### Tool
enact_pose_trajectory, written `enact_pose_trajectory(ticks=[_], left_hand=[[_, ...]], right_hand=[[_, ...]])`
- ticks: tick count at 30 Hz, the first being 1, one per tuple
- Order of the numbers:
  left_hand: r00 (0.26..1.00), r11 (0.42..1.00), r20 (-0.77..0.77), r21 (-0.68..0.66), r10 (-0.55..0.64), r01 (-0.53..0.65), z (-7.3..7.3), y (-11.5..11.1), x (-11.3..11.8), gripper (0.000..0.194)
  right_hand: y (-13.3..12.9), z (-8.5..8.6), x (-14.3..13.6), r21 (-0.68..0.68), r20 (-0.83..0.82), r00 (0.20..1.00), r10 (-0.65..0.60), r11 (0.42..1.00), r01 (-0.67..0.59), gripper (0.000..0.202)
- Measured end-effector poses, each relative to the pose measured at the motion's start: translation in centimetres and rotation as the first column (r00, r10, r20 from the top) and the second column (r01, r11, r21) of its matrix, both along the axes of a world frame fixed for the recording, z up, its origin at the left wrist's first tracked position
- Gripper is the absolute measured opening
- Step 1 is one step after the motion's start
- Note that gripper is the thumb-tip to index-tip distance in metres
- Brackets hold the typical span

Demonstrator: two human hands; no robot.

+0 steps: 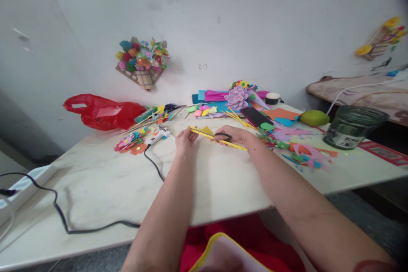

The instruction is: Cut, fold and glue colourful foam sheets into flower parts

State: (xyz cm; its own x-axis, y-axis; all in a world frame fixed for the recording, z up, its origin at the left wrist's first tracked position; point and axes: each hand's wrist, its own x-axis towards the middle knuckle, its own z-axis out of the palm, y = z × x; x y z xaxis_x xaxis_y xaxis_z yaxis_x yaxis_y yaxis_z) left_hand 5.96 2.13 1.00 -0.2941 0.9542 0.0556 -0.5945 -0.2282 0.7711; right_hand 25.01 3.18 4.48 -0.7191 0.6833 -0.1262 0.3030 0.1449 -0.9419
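Note:
Over the middle of the table my left hand (187, 138) pinches a yellow sheet (208, 130) near its left end. Fingers of my right hand (235, 133) are wrapped round the black handles of a pair of scissors (223, 136). The scissor blades point left and lie along the yellow sheet. A narrow yellow strip (236, 146) runs from the sheet to the right, below my right hand. Several cut yellow strips (237, 117) lie on the table just beyond that hand.
A corded glue gun (157, 137) and foam flowers (132, 141) lie left, before a red plastic bag (103, 112). Rightward are a phone (255, 117), paper scraps (302, 153), a green fruit (314, 118) and a glass jar (353, 127). A black cord (95, 229) crosses the front left.

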Motion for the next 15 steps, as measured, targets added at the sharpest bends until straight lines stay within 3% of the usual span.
enact_pose_trajectory(ticks=[8,15], left_hand=[[0.998,0.998,0.041,-0.044,0.051,-0.050,0.3,-0.1,0.0,0.011],[0.995,0.995,-0.021,-0.043,-0.092,0.091,0.4,-0.5,0.3,0.009]], right_hand=[[0.6,-0.6,0.0,0.099,-0.034,0.999,-0.015,0.995,0.018,0.027],[1.2,-1.0,-0.1,0.107,-0.083,0.995,-0.059,0.992,0.068,0.029]])
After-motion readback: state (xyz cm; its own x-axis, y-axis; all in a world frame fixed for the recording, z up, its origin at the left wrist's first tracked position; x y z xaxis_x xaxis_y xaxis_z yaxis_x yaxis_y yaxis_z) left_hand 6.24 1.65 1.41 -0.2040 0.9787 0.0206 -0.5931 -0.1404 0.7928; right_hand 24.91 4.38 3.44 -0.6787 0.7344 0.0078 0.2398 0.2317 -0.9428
